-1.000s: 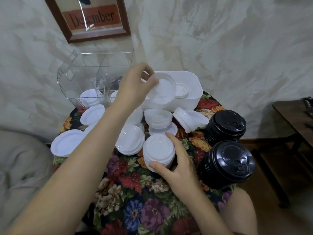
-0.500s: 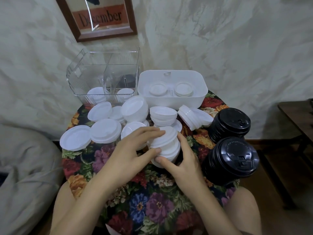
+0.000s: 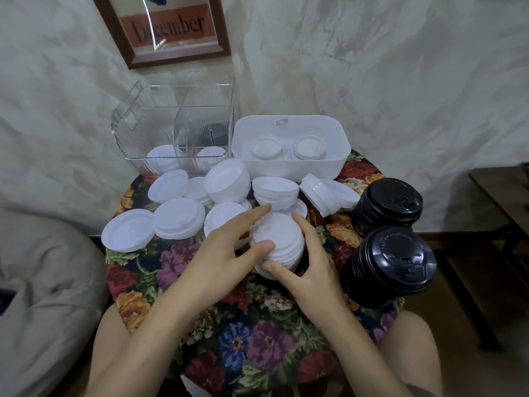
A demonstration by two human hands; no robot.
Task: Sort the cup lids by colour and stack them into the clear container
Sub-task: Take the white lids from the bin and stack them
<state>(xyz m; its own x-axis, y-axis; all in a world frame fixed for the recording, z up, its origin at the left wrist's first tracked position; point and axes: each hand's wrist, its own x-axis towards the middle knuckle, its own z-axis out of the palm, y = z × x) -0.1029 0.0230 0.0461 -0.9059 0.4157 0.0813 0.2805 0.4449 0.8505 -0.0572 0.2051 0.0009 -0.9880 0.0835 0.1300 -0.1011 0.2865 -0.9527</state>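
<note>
A stack of white lids (image 3: 282,242) stands at the middle of the floral table. My left hand (image 3: 229,253) grips its left side, thumb on the top lid, fingers stretched over the far edge. My right hand (image 3: 309,267) holds the right side, thumb under the front. Several loose white lids (image 3: 177,214) and small stacks lie to the left and behind. Two stacks of black lids (image 3: 389,266) stand at the right. The clear container (image 3: 174,127) at the back left holds white lids in front and dark lids behind its divider.
A white tub (image 3: 289,164) with two white lids inside sits behind the piles, next to the clear container. A framed picture (image 3: 163,27) hangs on the wall. A grey cushion (image 3: 43,296) lies left of the table, a wooden side table (image 3: 503,190) stands right.
My left hand dropped a white lid into the white tub, came back to the front stack and now grips it together with my right hand. The camera shifted slightly.
</note>
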